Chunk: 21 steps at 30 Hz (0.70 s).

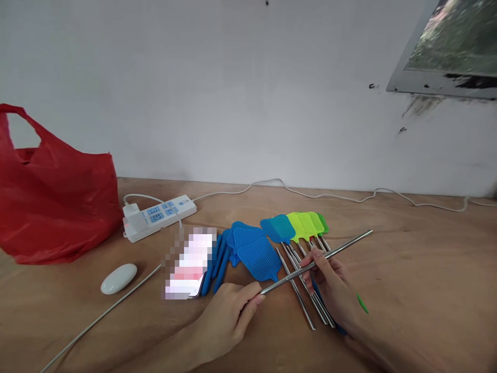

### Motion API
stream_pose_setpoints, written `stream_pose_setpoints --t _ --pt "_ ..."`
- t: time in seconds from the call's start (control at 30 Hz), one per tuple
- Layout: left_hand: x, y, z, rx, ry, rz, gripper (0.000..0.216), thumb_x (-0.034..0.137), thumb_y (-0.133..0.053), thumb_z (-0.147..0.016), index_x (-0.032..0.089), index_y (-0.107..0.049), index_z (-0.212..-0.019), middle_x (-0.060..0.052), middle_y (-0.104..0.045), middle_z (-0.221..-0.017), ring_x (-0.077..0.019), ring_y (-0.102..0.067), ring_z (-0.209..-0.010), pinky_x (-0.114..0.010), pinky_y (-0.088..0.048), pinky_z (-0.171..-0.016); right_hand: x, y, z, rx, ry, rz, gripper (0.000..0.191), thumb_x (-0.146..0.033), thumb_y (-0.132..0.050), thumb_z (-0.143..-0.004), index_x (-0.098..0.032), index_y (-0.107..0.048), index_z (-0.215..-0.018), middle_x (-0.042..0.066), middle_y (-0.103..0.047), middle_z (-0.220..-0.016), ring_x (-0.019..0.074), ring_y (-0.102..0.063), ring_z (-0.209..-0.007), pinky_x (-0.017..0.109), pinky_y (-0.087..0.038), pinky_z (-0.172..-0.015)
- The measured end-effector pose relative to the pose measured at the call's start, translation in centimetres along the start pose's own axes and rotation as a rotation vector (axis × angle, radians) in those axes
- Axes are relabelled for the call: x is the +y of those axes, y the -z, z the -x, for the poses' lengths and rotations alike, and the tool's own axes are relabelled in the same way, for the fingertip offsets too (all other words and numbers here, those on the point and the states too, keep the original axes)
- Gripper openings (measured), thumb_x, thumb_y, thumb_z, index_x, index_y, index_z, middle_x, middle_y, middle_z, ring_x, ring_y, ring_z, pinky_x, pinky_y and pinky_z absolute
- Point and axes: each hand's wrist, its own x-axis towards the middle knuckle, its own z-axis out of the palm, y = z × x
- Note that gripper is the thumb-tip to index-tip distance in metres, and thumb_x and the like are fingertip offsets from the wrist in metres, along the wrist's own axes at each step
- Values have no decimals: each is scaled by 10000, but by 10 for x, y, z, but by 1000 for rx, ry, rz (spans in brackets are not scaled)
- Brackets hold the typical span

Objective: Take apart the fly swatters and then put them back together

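My left hand [229, 316] pinches the near end of a thin metal rod [341, 247], fingers closed. My right hand [334, 292] grips the same rod near its middle, fingers closed. The rod slants up and to the right above the wooden table [427, 269]. Under it lie several assembled fly swatters with metal rod handles [297, 290] and blue [277, 228] and green [308, 225] mesh heads. To the left lie loose blue swatter heads [254, 251] and blue plastic handle grips [217, 261]. A green grip [362, 303] peeks out beside my right hand.
A red plastic bag [54, 197] stands at the left. A white power strip [159, 215] with a white cable [310, 194] lies along the wall. A phone [190, 264], a white oval case [118, 278] and another thin rod [97, 318] lie front left.
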Motion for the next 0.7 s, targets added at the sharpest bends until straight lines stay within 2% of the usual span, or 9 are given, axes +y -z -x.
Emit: stream_pose_setpoints --t 0.17,0.33,0.5,0.7 --pt "1 -1 2 -22 12 14 317 281 -315 -1066 209 -502 -821 24 -580 -695 -145 -565 -637 -253 -330 -612 4 -3 2 79 5 -2 459 -637 -804 -683 -191 -701 -646 3 -568 -533 110 -488 -456 221 -377 -392" --pt "3 0 2 -26 10 32 323 294 -319 -1066 209 -495 -809 32 -557 -677 -139 -549 -617 -256 -320 -600 4 -2 -1 193 24 -40 488 -654 -792 -687 -184 -678 -628 -13 -530 -499 88 -435 -429 211 -346 -371" --pt "0 4 4 4 51 49 362 307 -303 -1068 210 -457 -755 37 -511 -641 -134 -522 -592 -259 -307 -585 -12 12 -16 329 165 -160 450 -583 -824 -690 -195 -613 -605 -53 -483 -509 67 -394 -426 198 -327 -373" --pt "3 7 6 -21 58 26 354 313 -291 -1068 211 -493 -796 24 -560 -685 -149 -551 -641 -259 -341 -619 -25 18 -22 325 187 -211 448 -565 -834 -679 -198 -585 -616 -56 -486 -546 73 -403 -442 206 -345 -382"
